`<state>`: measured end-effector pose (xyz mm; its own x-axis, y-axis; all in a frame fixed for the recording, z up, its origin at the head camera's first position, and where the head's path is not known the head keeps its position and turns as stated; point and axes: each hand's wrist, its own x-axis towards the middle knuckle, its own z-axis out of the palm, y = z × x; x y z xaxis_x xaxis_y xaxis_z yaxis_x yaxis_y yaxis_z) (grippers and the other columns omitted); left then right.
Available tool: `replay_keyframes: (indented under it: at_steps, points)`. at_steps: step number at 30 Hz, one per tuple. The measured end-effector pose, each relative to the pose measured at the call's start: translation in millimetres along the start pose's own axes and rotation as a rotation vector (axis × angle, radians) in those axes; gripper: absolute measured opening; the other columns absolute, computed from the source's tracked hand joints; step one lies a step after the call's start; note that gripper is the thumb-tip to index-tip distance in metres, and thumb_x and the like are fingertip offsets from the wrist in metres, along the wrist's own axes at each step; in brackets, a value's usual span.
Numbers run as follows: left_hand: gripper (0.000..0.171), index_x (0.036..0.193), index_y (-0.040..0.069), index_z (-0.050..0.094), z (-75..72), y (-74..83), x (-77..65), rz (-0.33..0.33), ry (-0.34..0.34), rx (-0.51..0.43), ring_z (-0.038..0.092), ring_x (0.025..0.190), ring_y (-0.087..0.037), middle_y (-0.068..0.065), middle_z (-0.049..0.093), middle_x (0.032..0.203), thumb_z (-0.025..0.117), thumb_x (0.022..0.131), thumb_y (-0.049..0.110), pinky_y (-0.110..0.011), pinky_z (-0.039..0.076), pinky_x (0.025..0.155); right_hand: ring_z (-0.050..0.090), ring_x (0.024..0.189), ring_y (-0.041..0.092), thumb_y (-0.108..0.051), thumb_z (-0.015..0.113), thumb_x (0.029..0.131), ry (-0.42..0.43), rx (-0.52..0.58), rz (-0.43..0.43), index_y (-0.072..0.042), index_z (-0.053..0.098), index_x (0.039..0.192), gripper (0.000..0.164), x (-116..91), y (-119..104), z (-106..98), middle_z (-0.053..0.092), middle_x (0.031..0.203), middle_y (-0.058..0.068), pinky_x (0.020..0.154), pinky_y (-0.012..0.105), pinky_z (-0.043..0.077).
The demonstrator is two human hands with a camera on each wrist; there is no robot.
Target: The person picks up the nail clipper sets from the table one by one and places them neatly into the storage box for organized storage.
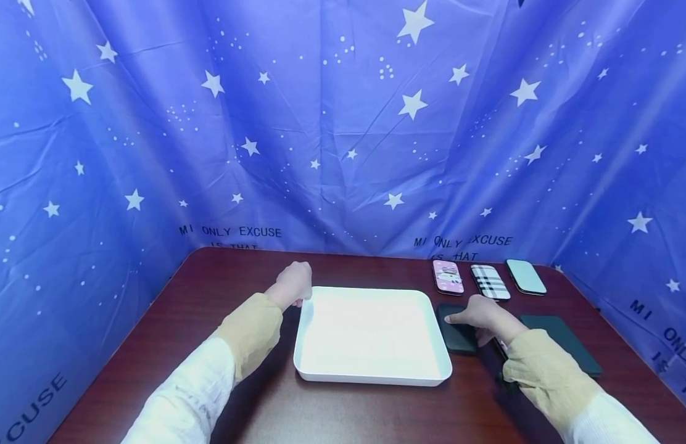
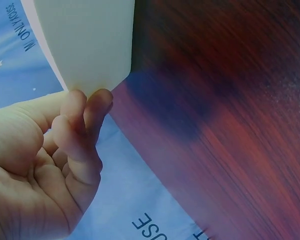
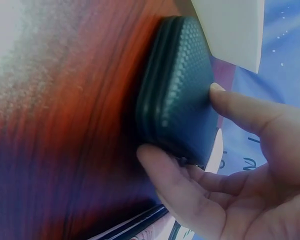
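A shallow white tray (image 1: pixel 371 378) lies at the middle of the table. My left hand (image 1: pixel 295 282) pinches its far left corner; in the left wrist view, thumb and fingertips meet at the tray's corner (image 2: pixel 92 45). Just right of the tray is a dark zip-up case (image 1: pixel 456 340). My right hand (image 1: pixel 483 316) grips this case, thumb on its top and fingers along its edge. The right wrist view shows the case's woven-textured cover (image 3: pixel 187 90) and rounded zip edge, with its near end slightly hidden by fingers.
Behind my right hand stand a pink patterned case (image 1: pixel 448 277), a plaid case (image 1: pixel 490 282) and a mint case (image 1: pixel 525 276). A dark green flat item (image 1: pixel 565 344) lies right of my wrist, partly covered. A blue starry curtain (image 1: pixel 371 123) encloses the brown table (image 1: pixel 343 413).
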<state>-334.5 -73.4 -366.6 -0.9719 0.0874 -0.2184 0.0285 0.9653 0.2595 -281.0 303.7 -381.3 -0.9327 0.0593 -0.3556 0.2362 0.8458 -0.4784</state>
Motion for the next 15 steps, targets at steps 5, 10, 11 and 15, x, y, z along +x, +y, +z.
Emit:
replay_keyframes:
  at_steps: [5, 10, 11, 15]
  points:
    - [0.024, 0.110, -0.005, 0.065, 0.6, -2.1, 0.8, 0.001, 0.003, 0.008, 0.062, 0.044, -0.014, -0.005, 0.063, 0.050, 0.066, 0.085, -0.005, -0.025, 0.050, 0.046, 0.069, 0.061, 0.032, -0.029, 0.074, 0.086, 0.010, 0.027, -0.016, 0.023, 0.044, 0.108, 0.064, 0.7, 0.3, 1.5, 0.056, 0.084, 0.023, 0.056, 0.042, 0.060]
    - [0.023, 0.109, -0.005, 0.066, 0.9, -1.1, 3.0, -0.001, -0.004, 0.023, 0.062, 0.043, -0.014, -0.005, 0.063, 0.049, 0.065, 0.086, -0.004, -0.026, 0.050, 0.045, 0.070, 0.064, 0.029, -0.029, 0.075, 0.085, 0.017, 0.087, -0.016, 0.026, 0.040, 0.114, 0.070, 0.8, 4.6, 2.7, 0.056, 0.087, 0.022, 0.058, 0.042, 0.060]
    - [0.023, 0.109, -0.005, 0.066, 1.1, -0.7, 3.4, -0.002, -0.007, 0.027, 0.062, 0.043, -0.014, -0.005, 0.063, 0.048, 0.065, 0.086, -0.004, -0.026, 0.050, 0.045, 0.070, 0.066, 0.027, -0.027, 0.075, 0.085, 0.015, 0.112, -0.017, 0.025, 0.041, 0.114, 0.068, 0.8, 5.6, 2.9, 0.055, 0.087, 0.021, 0.059, 0.042, 0.060]
    - [0.025, 0.111, -0.004, 0.065, 1.7, 0.5, 3.9, -0.008, -0.012, 0.045, 0.062, 0.043, -0.014, -0.005, 0.063, 0.048, 0.064, 0.087, -0.003, -0.026, 0.051, 0.046, 0.066, 0.072, 0.022, -0.021, 0.070, 0.089, -0.003, 0.224, -0.001, 0.019, 0.044, 0.111, 0.053, 0.2, 7.2, 2.1, 0.052, 0.089, 0.019, 0.066, 0.043, 0.061]
